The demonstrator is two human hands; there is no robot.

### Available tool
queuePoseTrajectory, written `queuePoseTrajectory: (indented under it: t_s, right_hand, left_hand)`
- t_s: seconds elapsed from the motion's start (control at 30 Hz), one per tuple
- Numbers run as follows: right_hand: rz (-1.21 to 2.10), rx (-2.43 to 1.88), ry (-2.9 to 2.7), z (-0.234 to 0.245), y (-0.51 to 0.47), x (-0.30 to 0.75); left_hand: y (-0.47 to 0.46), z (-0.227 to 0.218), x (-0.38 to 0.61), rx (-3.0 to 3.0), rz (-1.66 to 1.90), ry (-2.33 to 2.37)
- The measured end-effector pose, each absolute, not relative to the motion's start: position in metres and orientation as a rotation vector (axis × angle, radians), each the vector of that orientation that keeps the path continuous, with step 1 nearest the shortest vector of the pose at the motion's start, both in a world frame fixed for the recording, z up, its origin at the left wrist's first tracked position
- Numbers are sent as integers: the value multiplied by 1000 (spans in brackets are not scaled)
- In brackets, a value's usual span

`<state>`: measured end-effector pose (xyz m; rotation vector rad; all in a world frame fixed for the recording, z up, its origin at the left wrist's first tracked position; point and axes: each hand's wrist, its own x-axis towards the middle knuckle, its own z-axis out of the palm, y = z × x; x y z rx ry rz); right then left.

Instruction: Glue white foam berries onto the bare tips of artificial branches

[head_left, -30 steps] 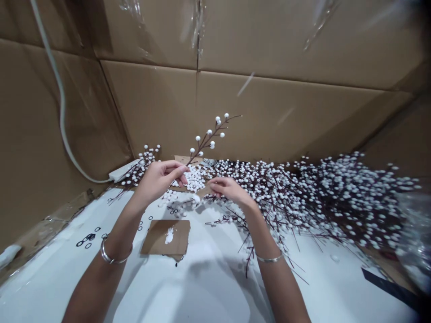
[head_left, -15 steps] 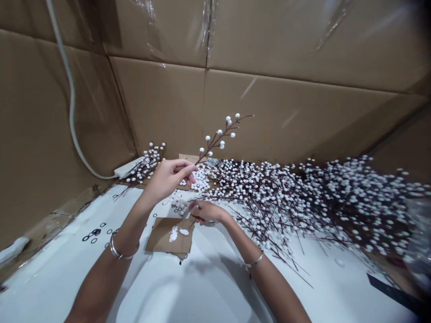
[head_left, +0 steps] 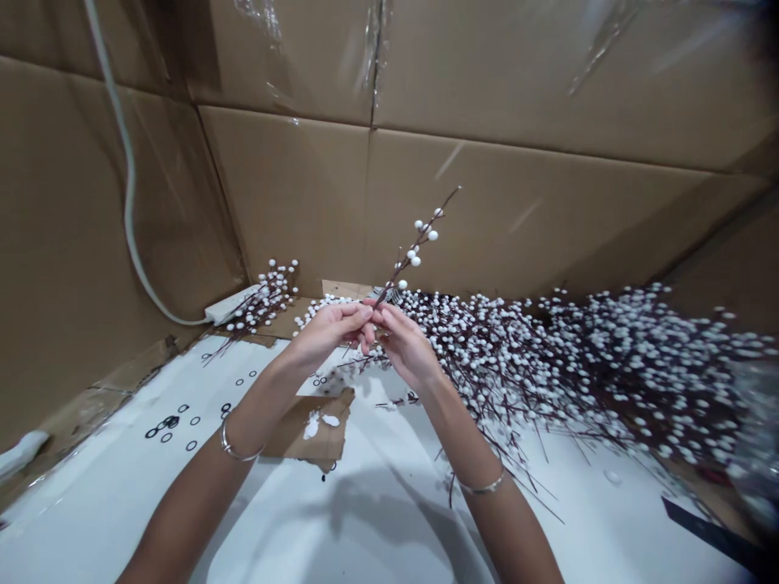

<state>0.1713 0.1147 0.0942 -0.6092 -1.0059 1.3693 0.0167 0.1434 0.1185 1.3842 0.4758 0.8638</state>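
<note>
The left hand (head_left: pixel 325 337) and right hand (head_left: pixel 405 349) are both closed, pinching a berry sprig (head_left: pixel 416 251) between their fingertips, its tip rising above them. Berry branches (head_left: pixel 548 365) heap beside the right hand; a cardboard scrap (head_left: pixel 310 434) lies below the left.

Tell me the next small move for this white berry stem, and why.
Probably lay the white berry sprig onto the heap of matching branches. Your left hand and right hand both pinch its lower end, so it is under control, and the heap lies right beside your right hand, making that a short move.
</note>
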Motion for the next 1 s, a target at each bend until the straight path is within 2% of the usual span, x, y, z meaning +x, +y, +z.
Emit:
queuePoseTrajectory:
  t_s: [0.17, 0.27, 0.43, 0.5, 0.7, 1.0]
  right_hand:
    - [1462, -502, -871, 94, 112, 167]
    - [1352, -527, -820, 95, 114, 171]
    - [1046, -630, -911, 100, 116, 186]
    - [984, -668, -956, 102, 116, 190]
    - [932, -727, -1018, 107, 111, 189]
    - [959, -711, -1065, 110, 104, 186]
  left_hand:
    - [143, 111, 27, 1295, 791, 416]
    - [150, 108, 25, 1469, 723, 495]
    - [194, 72, 8, 2183, 773, 1062]
    - [211, 51, 1, 2242, 760, 1172]
    - [231, 7, -1, 2306, 655, 1186]
    - [242, -16, 3, 2366, 650, 1178]
